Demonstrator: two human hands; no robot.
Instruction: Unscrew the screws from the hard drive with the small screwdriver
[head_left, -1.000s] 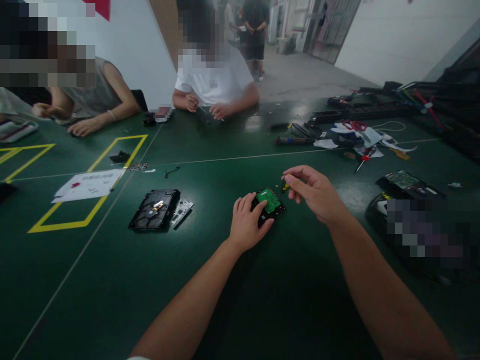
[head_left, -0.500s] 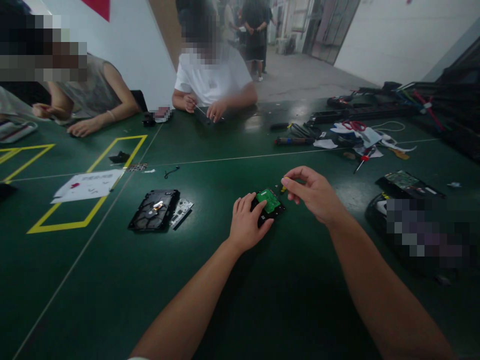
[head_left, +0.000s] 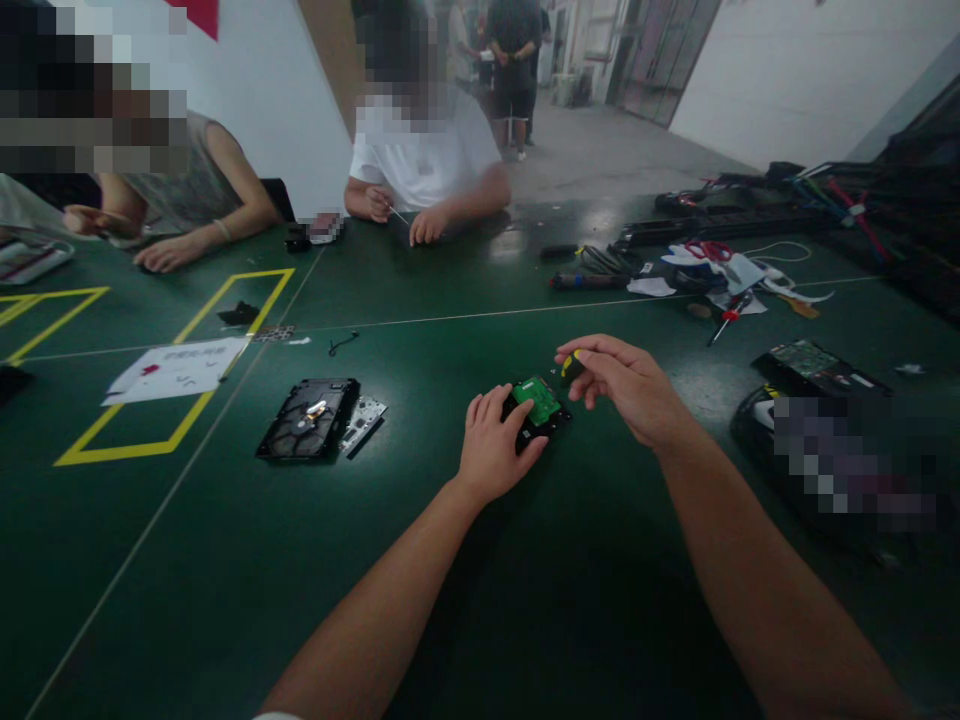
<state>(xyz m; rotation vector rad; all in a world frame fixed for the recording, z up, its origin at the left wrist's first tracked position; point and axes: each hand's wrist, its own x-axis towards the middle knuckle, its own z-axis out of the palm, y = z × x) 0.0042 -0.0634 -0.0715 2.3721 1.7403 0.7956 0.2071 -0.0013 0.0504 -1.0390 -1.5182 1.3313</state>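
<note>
Bench (head_left: 172, 580): broad and green, with yellow tape (head_left: 187, 425) marked out on its left part; beyond it, a grey floor (head_left: 585, 155) and pale walls.
Black drive (head_left: 553, 424): lying flat on the bench between the two hands, a green circuit board (head_left: 543, 394) on its upper face.
Left hand (head_left: 496, 450): fingers spread, laid over the left part of the drive and its board — thumb near the edge closest to the person.
Right hand (head_left: 619, 385): fingers drawn narrow around a small yellow-and-black tool (head_left: 572, 365), held near the drive's far right corner; its tip is too small to make out.
Left of the hands: a larger black case (head_left: 300, 430), with a thin metal plate (head_left: 365, 428) just beside it.
Farther left: a sheet of paper (head_left: 176, 372) lying across the tape, small red and dark bits on it.
Right side: a red-handled screwdriver (head_left: 729, 317), and below it a dark panel (head_left: 817, 362) with circuitry.
Far side: a person in a white shirt (head_left: 427, 155) with a thin rod in one hand — and, to the left, a person in a sleeveless top (head_left: 199, 170).
</note>
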